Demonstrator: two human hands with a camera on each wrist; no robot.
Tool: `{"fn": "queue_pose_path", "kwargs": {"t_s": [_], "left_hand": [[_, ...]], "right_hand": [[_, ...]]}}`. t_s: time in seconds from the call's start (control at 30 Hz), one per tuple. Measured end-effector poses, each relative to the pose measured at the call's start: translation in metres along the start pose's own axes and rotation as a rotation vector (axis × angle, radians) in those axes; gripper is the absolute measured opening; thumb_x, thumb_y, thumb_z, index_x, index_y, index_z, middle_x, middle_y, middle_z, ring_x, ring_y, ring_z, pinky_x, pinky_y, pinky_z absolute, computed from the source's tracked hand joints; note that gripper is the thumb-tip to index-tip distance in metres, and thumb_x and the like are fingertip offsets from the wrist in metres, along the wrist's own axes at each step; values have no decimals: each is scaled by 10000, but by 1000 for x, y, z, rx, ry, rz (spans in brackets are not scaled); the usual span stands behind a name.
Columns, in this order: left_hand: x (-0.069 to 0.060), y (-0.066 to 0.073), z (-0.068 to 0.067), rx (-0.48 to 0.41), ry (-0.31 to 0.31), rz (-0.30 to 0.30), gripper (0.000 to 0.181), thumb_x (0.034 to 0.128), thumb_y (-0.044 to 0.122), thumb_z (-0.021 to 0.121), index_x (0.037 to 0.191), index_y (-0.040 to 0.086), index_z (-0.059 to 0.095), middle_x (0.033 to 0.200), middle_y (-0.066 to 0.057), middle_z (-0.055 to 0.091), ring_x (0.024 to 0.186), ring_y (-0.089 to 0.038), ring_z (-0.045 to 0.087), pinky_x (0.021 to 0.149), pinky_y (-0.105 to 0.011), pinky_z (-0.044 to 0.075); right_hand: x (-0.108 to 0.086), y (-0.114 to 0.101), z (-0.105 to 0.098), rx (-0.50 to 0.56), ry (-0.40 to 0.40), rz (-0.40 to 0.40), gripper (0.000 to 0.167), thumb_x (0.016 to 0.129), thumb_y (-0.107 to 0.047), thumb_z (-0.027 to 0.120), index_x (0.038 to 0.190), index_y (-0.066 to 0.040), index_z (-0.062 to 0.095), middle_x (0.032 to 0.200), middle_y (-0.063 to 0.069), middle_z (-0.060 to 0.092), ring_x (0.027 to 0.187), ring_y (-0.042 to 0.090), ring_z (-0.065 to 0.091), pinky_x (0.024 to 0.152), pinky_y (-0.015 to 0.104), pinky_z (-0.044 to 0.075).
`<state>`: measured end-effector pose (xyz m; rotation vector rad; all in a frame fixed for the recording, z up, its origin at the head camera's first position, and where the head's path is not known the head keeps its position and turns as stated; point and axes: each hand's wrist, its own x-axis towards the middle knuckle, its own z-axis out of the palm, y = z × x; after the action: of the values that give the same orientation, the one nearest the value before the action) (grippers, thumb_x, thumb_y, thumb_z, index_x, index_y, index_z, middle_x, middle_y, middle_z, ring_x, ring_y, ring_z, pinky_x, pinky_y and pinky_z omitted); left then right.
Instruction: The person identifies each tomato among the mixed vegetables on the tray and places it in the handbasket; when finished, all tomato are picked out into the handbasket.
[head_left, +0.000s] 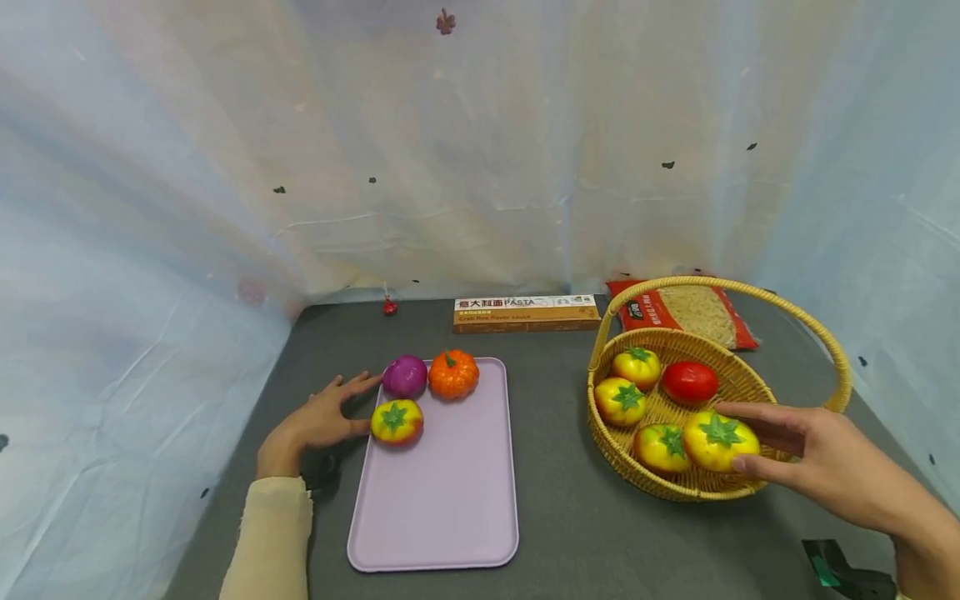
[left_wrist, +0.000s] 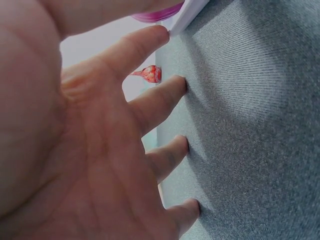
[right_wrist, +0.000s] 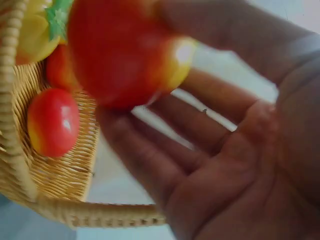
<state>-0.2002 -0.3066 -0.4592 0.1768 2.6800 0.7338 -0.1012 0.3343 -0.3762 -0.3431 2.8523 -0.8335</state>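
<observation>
My right hand pinches a yellow-and-red toy tomato with a green leafy top between thumb and fingers, over the front right of the wicker basket. In the right wrist view this tomato shows its red underside. Other yellow tomatoes and a plain red tomato lie inside the basket. At the lilac tray's left edge, my left hand rests with fingers spread on the cloth. Its index fingertip is by a purple onion; its thumb is near another yellow tomato. An orange pumpkin sits beside the onion.
Behind the tray lies a long pasta box. A red bag of pasta is behind the basket, whose tall handle arches above it. A small red trinket lies at the back. Pale sheeting encloses the grey table.
</observation>
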Motion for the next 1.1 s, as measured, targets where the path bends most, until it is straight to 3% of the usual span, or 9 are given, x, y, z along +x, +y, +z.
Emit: {"fn": "queue_pose_path", "kwargs": {"t_s": [0.13,0.27,0.37,0.57,0.63,0.77,0.9,1.1], "left_hand": [[0,0,0,-2,7,10,847,945,370,813,1693,229,442,1801,-219,268,1646,-615,69,1222,-889,-5],[1,0,1,-4,7,16,842,940,354,813,1689,223,450,1796,-227,274,1642,-621,78,1219,-894,0],[1,1,1,-6,5,17,842,936,344,814,1687,223,453,1795,-226,278,1643,-618,80,1220,-893,0],[0,3,-1,3,6,15,848,932,339,817,1688,225,451,1793,-230,282,1639,-622,84,1220,-891,5],[0,2,-1,5,6,8,848,933,337,814,1690,226,447,1795,-228,277,1641,-620,80,1223,-887,2],[-1,2,-2,4,6,0,852,931,344,816,1690,227,448,1795,-229,277,1642,-617,79,1225,-885,5],[-3,3,-2,-2,5,3,853,927,344,822,1687,223,454,1792,-234,281,1639,-621,81,1220,-890,12],[-3,2,-1,-2,7,7,855,926,355,823,1686,221,454,1791,-233,287,1639,-621,85,1218,-892,17]], "right_hand": [[4,-2,-4,-149,-2,38,617,934,-396,880,1459,-122,708,1250,136,796,973,47,740,741,229,600],[9,1,-3,-194,-64,46,633,910,-402,894,1436,-97,721,1215,80,801,986,108,717,748,248,581],[11,4,2,-129,-123,29,624,932,-384,875,1451,-83,705,1281,87,789,1016,60,729,786,236,606],[11,6,14,103,-176,-23,583,1002,-334,813,1497,-69,656,1452,172,710,1139,-51,727,859,187,628],[12,4,18,163,-196,-30,573,1020,-328,792,1513,-77,642,1499,195,676,1200,0,734,879,180,624],[18,1,24,251,-225,-64,547,1035,-294,777,1520,-84,636,1530,216,646,1231,-57,690,907,168,612],[25,-2,31,297,-229,-103,521,1026,-272,790,1498,-95,657,1520,221,651,1214,-123,652,923,164,605],[34,-4,41,227,-196,-113,517,979,-353,837,1440,-159,707,1456,129,711,1209,4,724,929,211,628]]}}
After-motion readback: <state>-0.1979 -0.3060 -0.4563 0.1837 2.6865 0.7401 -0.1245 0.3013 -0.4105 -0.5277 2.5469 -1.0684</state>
